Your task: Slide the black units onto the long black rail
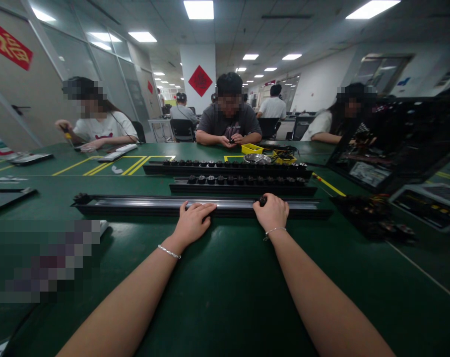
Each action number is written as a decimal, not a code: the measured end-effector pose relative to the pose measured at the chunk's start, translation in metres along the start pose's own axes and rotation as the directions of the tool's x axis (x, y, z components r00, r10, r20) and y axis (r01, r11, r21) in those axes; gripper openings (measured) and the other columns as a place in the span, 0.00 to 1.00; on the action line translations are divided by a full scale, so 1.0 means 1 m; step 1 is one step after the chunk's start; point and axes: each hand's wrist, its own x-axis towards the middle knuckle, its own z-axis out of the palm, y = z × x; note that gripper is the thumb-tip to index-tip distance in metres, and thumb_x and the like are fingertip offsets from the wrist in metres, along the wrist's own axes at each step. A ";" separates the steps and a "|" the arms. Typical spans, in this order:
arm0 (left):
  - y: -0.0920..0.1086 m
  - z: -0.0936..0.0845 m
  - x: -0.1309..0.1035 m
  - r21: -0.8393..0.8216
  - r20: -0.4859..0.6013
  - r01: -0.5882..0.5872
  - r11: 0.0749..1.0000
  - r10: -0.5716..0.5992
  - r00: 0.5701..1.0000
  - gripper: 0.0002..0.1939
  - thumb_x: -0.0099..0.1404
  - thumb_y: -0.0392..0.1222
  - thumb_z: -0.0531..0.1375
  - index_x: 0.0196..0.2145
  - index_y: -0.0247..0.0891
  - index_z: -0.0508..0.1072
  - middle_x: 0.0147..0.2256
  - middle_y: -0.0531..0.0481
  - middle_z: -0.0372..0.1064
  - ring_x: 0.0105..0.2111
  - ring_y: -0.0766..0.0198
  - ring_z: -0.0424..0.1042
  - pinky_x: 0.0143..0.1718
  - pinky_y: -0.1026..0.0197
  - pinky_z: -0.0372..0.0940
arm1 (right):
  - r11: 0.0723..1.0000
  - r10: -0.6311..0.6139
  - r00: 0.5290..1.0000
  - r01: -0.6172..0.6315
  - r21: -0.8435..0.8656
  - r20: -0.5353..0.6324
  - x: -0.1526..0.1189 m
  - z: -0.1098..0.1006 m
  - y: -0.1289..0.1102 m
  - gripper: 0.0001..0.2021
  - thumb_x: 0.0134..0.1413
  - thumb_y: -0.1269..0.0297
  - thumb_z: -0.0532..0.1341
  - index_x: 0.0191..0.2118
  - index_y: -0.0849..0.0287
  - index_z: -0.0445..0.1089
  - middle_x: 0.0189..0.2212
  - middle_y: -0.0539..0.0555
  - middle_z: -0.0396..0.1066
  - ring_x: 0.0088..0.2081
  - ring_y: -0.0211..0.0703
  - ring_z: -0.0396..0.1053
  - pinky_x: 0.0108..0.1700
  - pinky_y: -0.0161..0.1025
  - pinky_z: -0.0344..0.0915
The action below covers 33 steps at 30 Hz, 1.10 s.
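Observation:
A long black channel-shaped rail [135, 203] with a shiny inner strip lies crosswise in front of me. My left hand [194, 221] rests on its near side, fingers stretched over the strip, with nothing visible in them. Toward the rail's right part, my right hand [272, 213] is closed around a small round black part [262, 201], mostly hidden by the fingers. Another dark part [81, 198] sits at the left end of this rail. Behind it are two more black rails, a nearer one [243, 188] and a farther one [225, 170], each bearing a row of similar small parts.
Dark loose parts with wires [377, 218] lie at the right, beside a grey box [429, 206] and an open black case [373, 171]. Yellow bins [252, 148] and a metal dish [257, 158] stand behind the rails. Co-workers sit across the green table [225, 297].

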 end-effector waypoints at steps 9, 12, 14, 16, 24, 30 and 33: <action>0.000 0.000 0.001 -0.008 -0.002 0.003 1.000 -0.003 1.000 0.23 0.64 0.40 0.51 0.56 0.55 0.64 0.54 0.55 0.68 0.52 0.57 0.65 0.60 0.38 0.40 | 1.000 0.012 1.000 -0.012 0.004 0.007 0.001 -0.002 0.003 0.17 0.49 0.60 0.53 0.43 0.61 0.68 0.41 0.61 0.71 0.47 0.52 0.63 0.55 0.50 0.47; 0.000 -0.001 0.000 -0.006 -0.003 0.002 1.000 -0.002 1.000 0.22 0.64 0.40 0.51 0.55 0.55 0.64 0.53 0.55 0.68 0.52 0.57 0.65 0.60 0.38 0.40 | 1.000 0.017 1.000 -0.017 -0.004 -0.003 0.001 -0.002 0.003 0.18 0.49 0.60 0.53 0.45 0.62 0.68 0.42 0.62 0.71 0.47 0.52 0.63 0.55 0.49 0.47; 0.001 -0.001 0.000 -0.006 0.001 0.005 1.000 -0.005 1.000 0.22 0.64 0.40 0.52 0.55 0.55 0.64 0.54 0.54 0.68 0.52 0.57 0.65 0.60 0.38 0.40 | 1.000 0.020 1.000 -0.020 -0.010 -0.010 0.001 -0.002 0.003 0.19 0.49 0.60 0.54 0.46 0.62 0.67 0.42 0.62 0.71 0.47 0.52 0.63 0.54 0.49 0.48; 0.001 -0.001 0.001 -0.006 0.003 0.009 1.000 -0.009 1.000 0.22 0.64 0.40 0.52 0.55 0.55 0.65 0.54 0.54 0.68 0.52 0.57 0.65 0.60 0.38 0.40 | 1.000 0.020 1.000 -0.020 -0.013 -0.017 0.002 -0.001 0.005 0.19 0.48 0.60 0.54 0.46 0.62 0.67 0.42 0.61 0.71 0.47 0.52 0.63 0.54 0.48 0.48; 0.000 0.000 0.001 -0.009 -0.001 0.003 1.000 -0.003 1.000 0.23 0.63 0.40 0.52 0.55 0.55 0.64 0.54 0.55 0.68 0.52 0.57 0.65 0.60 0.38 0.41 | 1.000 0.009 1.000 -0.009 -0.005 -0.015 0.004 -0.004 0.012 0.17 0.49 0.61 0.54 0.45 0.60 0.67 0.41 0.60 0.71 0.46 0.51 0.64 0.53 0.47 0.50; 0.000 0.000 0.001 -0.019 0.004 0.004 1.000 -0.004 1.000 0.23 0.64 0.40 0.51 0.55 0.55 0.64 0.54 0.55 0.67 0.52 0.57 0.65 0.60 0.38 0.40 | 1.000 0.006 1.000 -0.006 -0.004 0.002 0.005 -0.006 0.014 0.17 0.49 0.60 0.54 0.44 0.60 0.68 0.39 0.59 0.71 0.45 0.50 0.64 0.52 0.45 0.51; 0.000 -0.001 0.001 -0.019 0.008 0.003 1.000 -0.003 1.000 0.23 0.64 0.40 0.51 0.55 0.55 0.64 0.54 0.55 0.67 0.52 0.57 0.65 0.59 0.38 0.40 | 1.000 0.010 1.000 -0.010 -0.008 -0.001 0.006 -0.006 0.015 0.17 0.49 0.60 0.54 0.44 0.60 0.68 0.40 0.59 0.71 0.45 0.50 0.64 0.52 0.45 0.52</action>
